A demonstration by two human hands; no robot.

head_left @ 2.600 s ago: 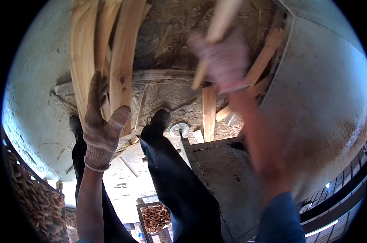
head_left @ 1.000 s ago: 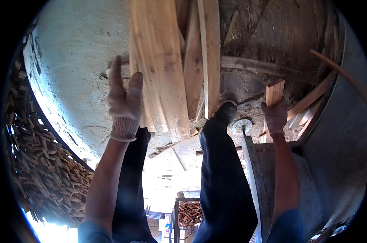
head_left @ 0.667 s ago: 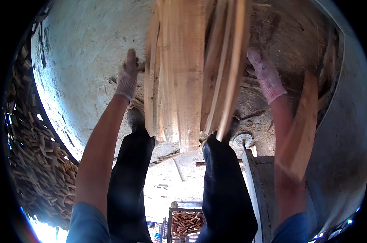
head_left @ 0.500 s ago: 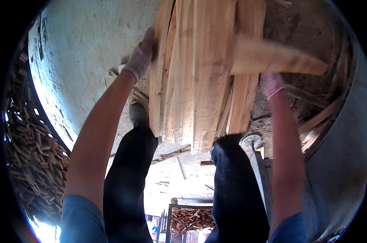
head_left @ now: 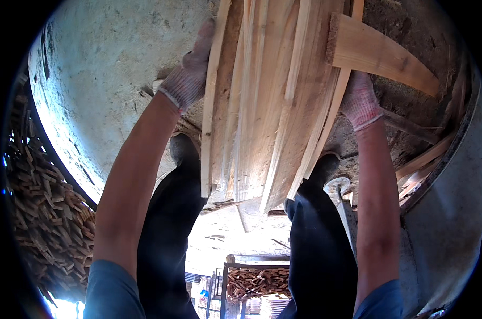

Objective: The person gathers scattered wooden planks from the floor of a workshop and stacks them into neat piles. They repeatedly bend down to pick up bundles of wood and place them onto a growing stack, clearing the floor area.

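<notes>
Dusty floor (head_left: pixel 113 64), heaped wood pieces (head_left: pixel 49 212) off left. Versus a second ago: long boards (head_left: pixel 273 106) now bunched between both hands, short board (head_left: pixel 384 53) across their right side. Arms reaching forward. Left hand (head_left: pixel 192 69) mostly open against the bunch; right hand (head_left: pixel 359 101) alongside, fingers hidden, can't tell grip.

The knit gloves (head_left: pixel 194 66) are pale with ribbed cuffs (head_left: pixel 368 118), the sleeves (head_left: pixel 110 290) blue, the trousers (head_left: pixel 167 250) black
</notes>
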